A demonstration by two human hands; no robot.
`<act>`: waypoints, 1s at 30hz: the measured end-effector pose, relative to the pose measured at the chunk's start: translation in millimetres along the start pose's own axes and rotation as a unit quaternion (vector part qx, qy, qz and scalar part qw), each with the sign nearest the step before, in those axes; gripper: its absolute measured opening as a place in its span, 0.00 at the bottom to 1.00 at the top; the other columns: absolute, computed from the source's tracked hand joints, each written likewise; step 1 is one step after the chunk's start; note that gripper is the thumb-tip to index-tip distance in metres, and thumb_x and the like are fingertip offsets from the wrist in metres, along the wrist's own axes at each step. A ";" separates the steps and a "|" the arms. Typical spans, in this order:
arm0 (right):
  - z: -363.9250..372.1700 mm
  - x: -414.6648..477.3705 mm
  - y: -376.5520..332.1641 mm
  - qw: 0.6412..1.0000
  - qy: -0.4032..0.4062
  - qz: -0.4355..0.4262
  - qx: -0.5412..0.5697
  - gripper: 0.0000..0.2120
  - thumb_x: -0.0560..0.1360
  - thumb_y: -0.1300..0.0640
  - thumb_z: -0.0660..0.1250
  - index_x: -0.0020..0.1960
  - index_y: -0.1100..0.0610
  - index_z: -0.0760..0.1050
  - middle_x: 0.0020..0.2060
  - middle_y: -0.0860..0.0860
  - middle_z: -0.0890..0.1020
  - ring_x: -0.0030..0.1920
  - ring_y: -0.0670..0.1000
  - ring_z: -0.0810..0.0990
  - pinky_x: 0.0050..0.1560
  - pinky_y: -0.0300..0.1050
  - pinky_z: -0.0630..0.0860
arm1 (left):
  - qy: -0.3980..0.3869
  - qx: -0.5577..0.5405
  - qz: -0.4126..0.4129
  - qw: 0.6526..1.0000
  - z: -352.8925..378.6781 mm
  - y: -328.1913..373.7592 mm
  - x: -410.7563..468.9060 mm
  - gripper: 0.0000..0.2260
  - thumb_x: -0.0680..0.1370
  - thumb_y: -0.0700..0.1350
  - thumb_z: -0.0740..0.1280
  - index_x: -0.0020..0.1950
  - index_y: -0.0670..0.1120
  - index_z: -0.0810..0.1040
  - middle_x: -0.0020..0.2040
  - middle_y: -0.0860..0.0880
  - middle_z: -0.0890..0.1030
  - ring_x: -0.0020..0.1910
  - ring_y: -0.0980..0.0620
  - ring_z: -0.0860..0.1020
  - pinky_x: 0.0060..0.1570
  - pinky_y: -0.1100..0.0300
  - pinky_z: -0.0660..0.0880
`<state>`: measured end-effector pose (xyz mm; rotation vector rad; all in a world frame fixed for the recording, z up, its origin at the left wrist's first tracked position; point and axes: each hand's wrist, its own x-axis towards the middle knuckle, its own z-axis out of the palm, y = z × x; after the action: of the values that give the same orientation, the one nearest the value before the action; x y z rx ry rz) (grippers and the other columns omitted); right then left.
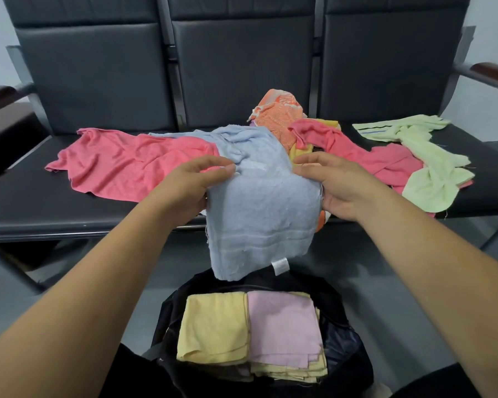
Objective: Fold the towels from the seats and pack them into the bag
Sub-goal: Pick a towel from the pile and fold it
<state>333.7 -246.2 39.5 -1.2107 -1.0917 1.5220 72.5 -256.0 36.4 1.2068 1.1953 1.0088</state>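
Note:
A light blue towel [259, 202] hangs over the front edge of the middle seat, its far end still lying on the seat. My left hand [196, 182] pinches its left edge and my right hand [331, 182] grips its right edge. Below, a black bag [342, 334] stands open on the floor with folded yellow [213, 326] and pink [282, 323] towels stacked inside. On the seats lie a pink towel [121, 162], a second pink towel [354, 150], an orange towel [279, 113] and a pale green towel [426, 168].
The black three-seat bench [35, 208] has padded backrests and a wooden armrest [495, 71] at each end. A dark side table [6, 133] stands at the left. Grey floor [400, 282] surrounds the bag.

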 end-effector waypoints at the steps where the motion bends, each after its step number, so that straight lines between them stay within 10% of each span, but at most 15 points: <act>1: -0.9 0.3 -0.4 1.000 -0.012 0.006 0.027 0.08 0.75 0.64 0.73 0.53 0.57 0.82 0.47 0.54 0.86 0.45 0.52 0.86 0.39 0.45 0.82 | -0.013 0.024 0.007 1.000 -0.7 0.1 -0.4 0.11 0.72 0.46 0.79 0.53 0.52 0.85 0.54 0.49 0.84 0.49 0.52 0.82 0.47 0.57 0.77; 5: -6.5 -1.4 -3.3 0.993 -0.108 0.009 -0.038 0.21 0.67 0.68 0.76 0.59 0.59 0.80 0.61 0.58 0.82 0.59 0.56 0.84 0.57 0.49 0.82 | 0.032 0.332 0.088 0.939 -0.1 2.8 -6.0 0.15 0.73 0.44 0.77 0.59 0.53 0.83 0.54 0.57 0.84 0.51 0.57 0.81 0.47 0.65 0.76; 10: -3.4 1.1 0.7 0.936 0.010 -0.100 -0.338 0.13 0.70 0.58 0.79 0.53 0.53 0.83 0.55 0.51 0.84 0.58 0.52 0.82 0.61 0.54 0.79 | 0.034 0.355 0.103 0.929 2.3 0.7 -5.9 0.03 0.80 0.46 0.70 0.52 0.50 0.81 0.40 0.51 0.80 0.30 0.61 0.72 0.33 0.66 0.70; 21: -5.4 3.1 2.9 0.996 0.022 -0.055 -0.074 0.06 0.75 0.64 0.73 0.49 0.54 0.82 0.52 0.56 0.84 0.50 0.56 0.85 0.55 0.60 0.81 | 0.057 0.058 0.115 0.990 -6.1 3.9 0.5 0.22 0.67 0.53 0.80 0.59 0.52 0.81 0.49 0.41 0.85 0.47 0.47 0.83 0.50 0.49 0.77; 25: -7.3 1.2 -0.8 0.998 -0.007 -0.054 -0.029 0.04 0.75 0.64 0.73 0.50 0.60 0.83 0.46 0.54 0.86 0.50 0.54 0.85 0.49 0.47 0.83 | 0.042 0.205 0.138 0.968 -4.6 4.5 -2.9 0.19 0.70 0.43 0.80 0.59 0.53 0.82 0.55 0.49 0.84 0.53 0.48 0.83 0.58 0.53 0.79; 30: -12.6 3.9 3.1 0.983 -0.057 -0.052 -0.166 0.30 0.61 0.60 0.83 0.62 0.58 0.80 0.65 0.58 0.79 0.64 0.57 0.80 0.63 0.53 0.79 | 0.078 0.374 0.175 0.908 -2.5 -0.7 -0.5 0.17 0.74 0.43 0.76 0.62 0.52 0.81 0.39 0.64 0.75 0.34 0.71 0.73 0.37 0.74 0.67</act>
<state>345.2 -241.7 33.9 -1.2761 -1.5057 1.3795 69.9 -256.2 35.8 2.0277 1.6013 0.9359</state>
